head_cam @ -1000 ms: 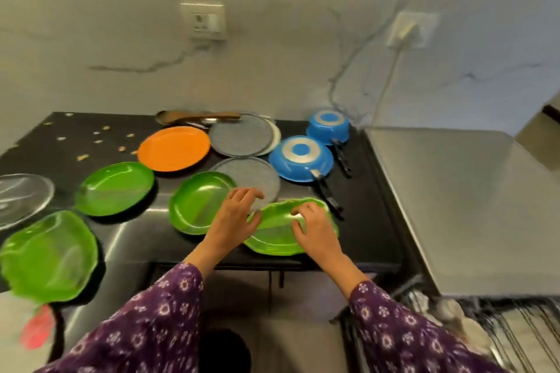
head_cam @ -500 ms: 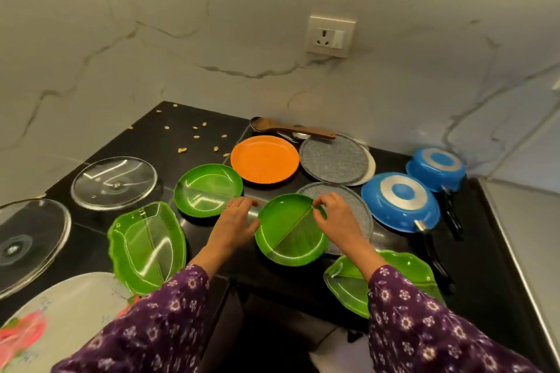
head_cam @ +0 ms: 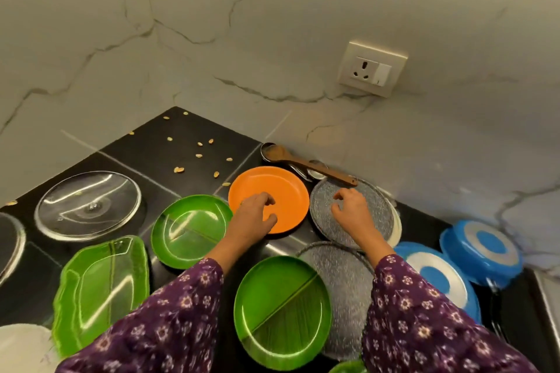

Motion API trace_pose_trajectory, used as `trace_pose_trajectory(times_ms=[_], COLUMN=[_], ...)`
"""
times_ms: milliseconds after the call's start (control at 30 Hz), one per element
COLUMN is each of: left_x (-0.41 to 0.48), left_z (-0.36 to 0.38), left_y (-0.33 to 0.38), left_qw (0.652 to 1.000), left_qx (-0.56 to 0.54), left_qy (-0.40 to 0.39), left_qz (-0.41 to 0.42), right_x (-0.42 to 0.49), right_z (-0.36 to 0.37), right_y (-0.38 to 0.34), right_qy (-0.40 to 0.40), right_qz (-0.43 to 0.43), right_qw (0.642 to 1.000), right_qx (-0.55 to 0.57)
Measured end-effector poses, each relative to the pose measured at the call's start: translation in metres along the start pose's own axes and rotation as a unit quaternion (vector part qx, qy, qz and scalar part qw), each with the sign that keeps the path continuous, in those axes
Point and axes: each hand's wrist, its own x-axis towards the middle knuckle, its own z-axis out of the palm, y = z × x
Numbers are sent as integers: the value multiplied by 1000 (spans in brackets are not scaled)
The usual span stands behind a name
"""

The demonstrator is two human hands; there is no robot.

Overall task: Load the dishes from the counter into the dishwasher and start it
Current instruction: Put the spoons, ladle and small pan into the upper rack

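On the black counter [head_cam: 157, 148] lie an orange plate [head_cam: 281, 188], two grey speckled plates [head_cam: 375, 215] [head_cam: 342, 285], two round green plates [head_cam: 281, 312] [head_cam: 188, 230] and a green leaf-shaped plate [head_cam: 100, 291]. My left hand [head_cam: 254, 216] hovers over the near edge of the orange plate with fingers loosely curled, holding nothing. Over the far grey plate my right hand [head_cam: 351, 212] is held the same way, also holding nothing. Whether either hand touches its plate is unclear.
Two blue pans [head_cam: 439, 278] [head_cam: 481, 251] lie upside down at the right. A wooden spoon [head_cam: 309, 165] and metal spoons sit by the wall. Glass lids [head_cam: 88, 203] [head_cam: 9, 245] and a white plate [head_cam: 21, 348] are at the left. Seeds [head_cam: 198, 156] are scattered behind. A wall socket [head_cam: 372, 68] is above.
Both hands left the near round green plate and reached farther back, the left over the orange plate, the right over the far grey plate. The view swung left, away from the dishwasher.
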Motion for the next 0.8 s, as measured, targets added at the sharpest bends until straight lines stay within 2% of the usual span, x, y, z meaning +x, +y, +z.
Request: trace_pose_trajectory(times_ms=[167,367,500,800], left_x=[33,47,49,32], left_z=[15,23,22,15], left_y=[3,-1,-5,2], left_qw=[999,999,999,999], left_qx=[-31,-33,-27,-25], left_qy=[20,18,20,0], left_qz=[-15,-31,-36,-34], right_x=[58,100,109,89], right_z=[1,11,19,14], right_y=[19,35,35,17], right_qy=[-2,-59,-74,6], right_qz=[13,3,-6,0], right_qw=[999,990,987,994], right_qx=[-51,-128,-140,-109])
